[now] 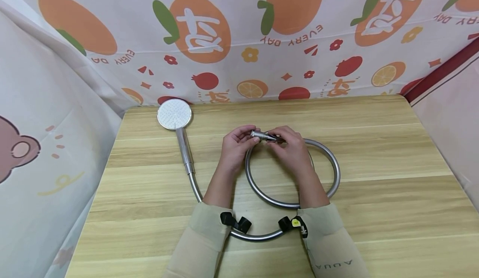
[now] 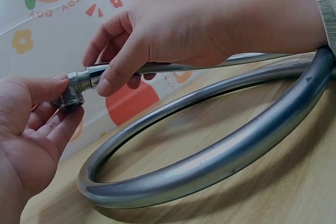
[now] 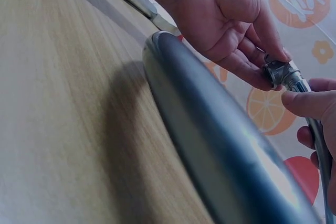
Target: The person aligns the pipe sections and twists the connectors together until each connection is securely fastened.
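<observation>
My left hand [image 1: 235,147] pinches a small metal angled pipe fitting [image 2: 72,94] between thumb and fingers. With thumb and fingertips my right hand [image 1: 292,149] grips the smooth end connector [image 2: 96,72] of a silver shower hose [image 1: 337,170]. Connector and fitting meet end to end in line, held up over the table. In the right wrist view, the fitting [image 3: 278,73] shows its open round mouth beside the left fingertips, and the right thumb [image 3: 302,103] lies along the connector. The hose loops beneath both hands and runs under the forearms to a shower head.
The round shower head [image 1: 174,114] lies face up at the table's back left, its chrome handle [image 1: 184,149] pointing toward me. The wooden table [image 1: 393,186] ends at a fruit-print curtain [image 1: 239,70] behind. Hose coils rise around the wrists.
</observation>
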Tool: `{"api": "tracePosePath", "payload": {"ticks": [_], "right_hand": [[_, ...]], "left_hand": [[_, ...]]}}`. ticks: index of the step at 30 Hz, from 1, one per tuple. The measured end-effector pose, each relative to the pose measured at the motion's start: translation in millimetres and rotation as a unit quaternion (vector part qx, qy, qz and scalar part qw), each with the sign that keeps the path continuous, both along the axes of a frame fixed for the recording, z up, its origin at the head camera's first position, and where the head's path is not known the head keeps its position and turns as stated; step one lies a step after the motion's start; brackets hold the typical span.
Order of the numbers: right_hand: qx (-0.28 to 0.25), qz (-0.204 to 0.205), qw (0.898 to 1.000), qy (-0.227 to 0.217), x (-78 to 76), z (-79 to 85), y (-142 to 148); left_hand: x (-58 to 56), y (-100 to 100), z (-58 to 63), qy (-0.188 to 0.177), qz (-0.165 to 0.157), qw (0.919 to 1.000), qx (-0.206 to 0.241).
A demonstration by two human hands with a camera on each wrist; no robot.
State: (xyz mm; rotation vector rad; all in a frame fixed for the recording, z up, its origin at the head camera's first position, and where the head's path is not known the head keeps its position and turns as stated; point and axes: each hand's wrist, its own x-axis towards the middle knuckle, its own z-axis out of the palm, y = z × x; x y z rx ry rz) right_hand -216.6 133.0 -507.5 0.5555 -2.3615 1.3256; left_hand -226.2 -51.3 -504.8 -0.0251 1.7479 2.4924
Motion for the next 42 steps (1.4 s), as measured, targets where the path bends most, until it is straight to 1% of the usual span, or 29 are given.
{"api": "tracePosePath", "payload": {"ticks": [8,15,24,29,33,37,42], "right_hand": [[0.009,-0.006,1.0,-0.024,1.1,1.5,0.0],[0.012,-0.011,1.0,-0.027,1.7,1.0,0.2],[0.003,-0.011,1.0,-0.026,1.3,-1.0,0.2],[-0.002,-0.006,1.0,-0.023,0.4,-2.6,0.3],[-0.011,0.002,1.0,-0.024,0.8,-2.1,0.5],[-0.012,0.0,0.999,-0.032,2.0,-0.7,-0.2],[-0.005,-0.004,1.0,-0.027,1.8,-0.2,-1.0]], "left_hand": [[-0.1,-0.7,-0.7,0.003,0.0,0.9999,0.011],[-1.3,-0.5,-1.7,0.002,0.002,0.9999,0.015],[-0.3,-0.7,-0.7,0.001,-0.002,1.0,0.0],[0.4,-0.5,-0.5,0.001,-0.001,1.0,-0.002],[0.6,-0.5,-0.5,0.0,0.0,1.0,-0.002],[0.9,-0.5,-0.6,0.002,0.001,1.0,-0.004],[0.7,-0.4,-0.7,0.006,0.001,1.0,-0.002]]}}
